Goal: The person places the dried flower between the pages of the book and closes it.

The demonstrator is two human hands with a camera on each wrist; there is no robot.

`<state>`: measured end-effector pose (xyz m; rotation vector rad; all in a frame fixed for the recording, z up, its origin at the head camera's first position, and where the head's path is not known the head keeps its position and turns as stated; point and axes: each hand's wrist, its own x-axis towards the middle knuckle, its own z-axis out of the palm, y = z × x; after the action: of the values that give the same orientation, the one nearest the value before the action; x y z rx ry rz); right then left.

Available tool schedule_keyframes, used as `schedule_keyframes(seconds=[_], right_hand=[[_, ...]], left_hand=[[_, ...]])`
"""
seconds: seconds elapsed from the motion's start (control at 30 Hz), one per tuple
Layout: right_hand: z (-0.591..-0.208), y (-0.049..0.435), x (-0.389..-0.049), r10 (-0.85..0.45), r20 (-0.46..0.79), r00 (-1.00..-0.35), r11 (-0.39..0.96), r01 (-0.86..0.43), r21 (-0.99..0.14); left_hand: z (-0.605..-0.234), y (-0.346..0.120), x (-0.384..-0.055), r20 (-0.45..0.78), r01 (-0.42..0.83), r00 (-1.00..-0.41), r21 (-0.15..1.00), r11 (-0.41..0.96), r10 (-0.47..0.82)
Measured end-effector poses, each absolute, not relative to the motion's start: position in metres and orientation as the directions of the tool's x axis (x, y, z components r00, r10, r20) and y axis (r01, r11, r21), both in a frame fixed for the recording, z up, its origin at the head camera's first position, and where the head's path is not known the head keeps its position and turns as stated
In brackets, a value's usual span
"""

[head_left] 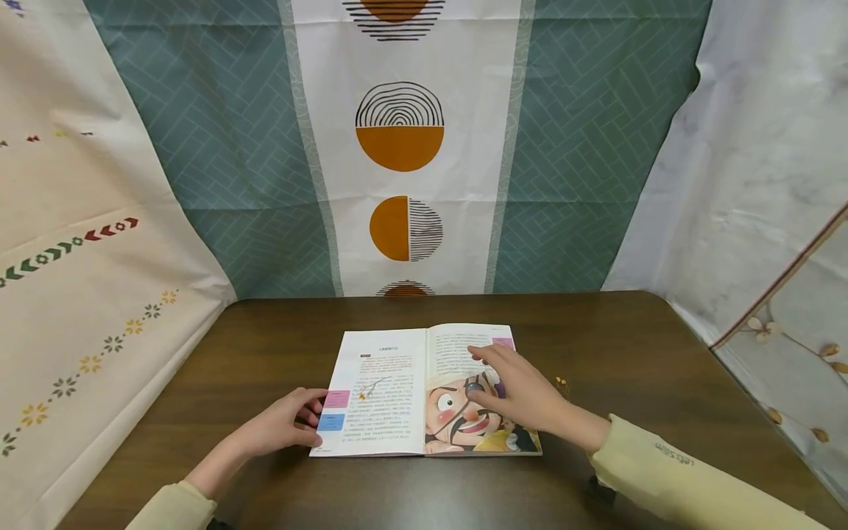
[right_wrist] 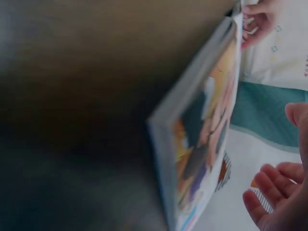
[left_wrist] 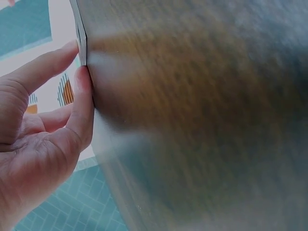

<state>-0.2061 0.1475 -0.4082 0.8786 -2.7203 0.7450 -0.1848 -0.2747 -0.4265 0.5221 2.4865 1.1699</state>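
Probably light and limp-paged, the open book (head_left: 416, 397) suits an edge hold: left hand (head_left: 281, 425) grips its left edge, right hand (head_left: 520, 390) hovers wide above.

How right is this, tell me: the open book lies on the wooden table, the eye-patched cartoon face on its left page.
Wrong page: the head view shows the eye-patched cartoon face on the right page of the open book. The rest stands.
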Motion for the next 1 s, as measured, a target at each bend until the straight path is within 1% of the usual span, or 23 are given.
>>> schedule_keyframes(seconds=[0.2,0.4,0.73,1.0], right_hand=[[-0.417,0.169,-0.192,-0.489,0.287,-0.824,0.734,-0.566,-0.376],[-0.427,0.188,-0.183,-0.496,0.221,-0.84,0.748,-0.542,-0.383],[-0.439,0.205,-0.175,-0.571,0.179,-0.801,0.723,-0.594,-0.353],[-0.443,0.21,-0.173,-0.574,0.192,-0.796,0.722,-0.602,-0.341]], left_hand=[[-0.427,-0.276,-0.184,-0.147,0.187,-0.874,0.779,0.599,0.464],[-0.426,-0.277,-0.184,-0.15,0.186,-0.875,0.774,0.605,0.461],[-0.427,-0.276,-0.185,-0.148,0.192,-0.871,0.775,0.602,0.469],[-0.426,-0.275,-0.185,-0.146,0.195,-0.87,0.775,0.601,0.47]])
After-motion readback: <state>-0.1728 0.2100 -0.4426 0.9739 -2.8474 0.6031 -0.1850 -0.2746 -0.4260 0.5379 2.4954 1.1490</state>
